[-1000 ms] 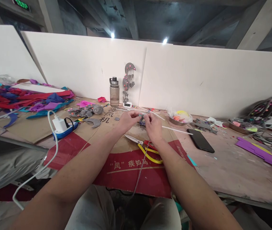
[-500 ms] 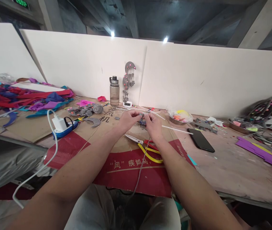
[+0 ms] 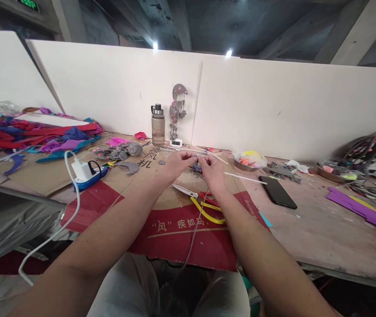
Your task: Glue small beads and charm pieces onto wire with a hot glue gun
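My left hand (image 3: 178, 164) and my right hand (image 3: 213, 171) meet above the cardboard, fingertips pinched close together. Between them shows a small grey piece (image 3: 195, 156), mostly covered by the fingers. A strand of grey yarn (image 3: 193, 235) runs down from below my right hand, past the board's front edge. Beneath the hands lie yellow-handled scissors (image 3: 207, 216), partly behind my right wrist, and a red-handled tool (image 3: 203, 195). A grey felt crescent (image 3: 128, 167) rests on the cardboard to the left.
A water bottle (image 3: 158, 127) and a hanging moon ornament (image 3: 178, 110) stand at the white wall. A black phone (image 3: 278, 193) lies right. A bowl (image 3: 247, 165) of bits sits behind it. At left are a blue power strip (image 3: 90, 178) with a white cable and heaped coloured felt (image 3: 49, 134).
My fingertips have drawn slightly closer together around the small grey piece. The yarn and the things on the table look the same.
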A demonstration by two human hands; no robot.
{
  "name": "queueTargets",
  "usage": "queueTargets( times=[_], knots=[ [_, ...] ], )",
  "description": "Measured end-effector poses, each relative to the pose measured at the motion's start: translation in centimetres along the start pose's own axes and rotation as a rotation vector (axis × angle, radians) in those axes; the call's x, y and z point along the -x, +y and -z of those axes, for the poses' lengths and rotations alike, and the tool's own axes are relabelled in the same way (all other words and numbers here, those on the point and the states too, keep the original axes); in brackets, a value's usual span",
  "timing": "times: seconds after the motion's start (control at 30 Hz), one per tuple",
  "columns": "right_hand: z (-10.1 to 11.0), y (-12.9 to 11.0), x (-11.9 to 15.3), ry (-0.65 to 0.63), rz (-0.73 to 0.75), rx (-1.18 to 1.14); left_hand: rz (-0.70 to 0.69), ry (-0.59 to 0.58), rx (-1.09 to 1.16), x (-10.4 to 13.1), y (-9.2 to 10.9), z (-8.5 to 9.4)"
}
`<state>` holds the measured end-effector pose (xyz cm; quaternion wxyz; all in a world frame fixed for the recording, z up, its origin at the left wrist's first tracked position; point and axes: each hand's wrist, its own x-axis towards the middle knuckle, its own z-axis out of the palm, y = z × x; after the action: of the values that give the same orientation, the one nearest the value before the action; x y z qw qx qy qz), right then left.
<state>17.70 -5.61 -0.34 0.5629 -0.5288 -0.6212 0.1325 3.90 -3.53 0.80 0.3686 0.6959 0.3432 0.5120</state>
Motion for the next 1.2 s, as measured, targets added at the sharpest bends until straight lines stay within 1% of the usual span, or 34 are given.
queueTargets(
  times=[0.1, 0.23, 0.3, 0.4, 0.5, 0.57, 0.7, 0.83, 0.97, 1.07, 1.2],
  knots=[
    [0.0, -0.1, 0.1, -0.037, -0.01, -0.056, 0.017, 0.009, 0.059, 0.1, 0.3, -0.1],
    [-0.2, -0.1, 0.2, -0.088, -0.081, -0.165, 0.048, 0.047, 0.12, 0.0, 0.4, -0.2],
    [-0.3, -0.1, 0.2, -0.078, -0.093, -0.215, 0.062, 0.068, 0.107, 0.0, 0.4, -0.2],
    [-0.4, -0.2, 0.2, -0.065, -0.069, -0.246, 0.062, 0.068, 0.082, 0.0, 0.5, -0.1],
    [-0.4, -0.2, 0.2, -0.086, -0.045, -0.204, 0.059, 0.085, 0.037, 0.0, 0.4, -0.1],
    [-0.3, -0.3, 0.2, -0.092, -0.062, -0.181, 0.073, 0.085, 0.049, -0.1, 0.1, -0.1],
    [0.0, -0.2, 0.0, -0.073, -0.09, -0.169, 0.112, 0.001, 0.194, -0.4, -0.7, 0.1],
    [0.0, -0.2, 0.0, -0.073, -0.092, -0.148, 0.123, -0.013, 0.226, -0.6, -1.3, 0.4],
    [-0.1, -0.3, 0.1, -0.076, -0.085, -0.137, 0.125, 0.013, 0.169, -0.5, -0.9, 0.5],
    [-0.1, -0.3, 0.1, -0.078, -0.091, -0.117, 0.119, 0.008, 0.154, -0.3, -0.6, 0.6],
    [-0.2, -0.1, 0.2, -0.056, -0.018, -0.046, 0.148, 0.009, 0.143, -0.3, -0.6, 0.6]
  ],
)
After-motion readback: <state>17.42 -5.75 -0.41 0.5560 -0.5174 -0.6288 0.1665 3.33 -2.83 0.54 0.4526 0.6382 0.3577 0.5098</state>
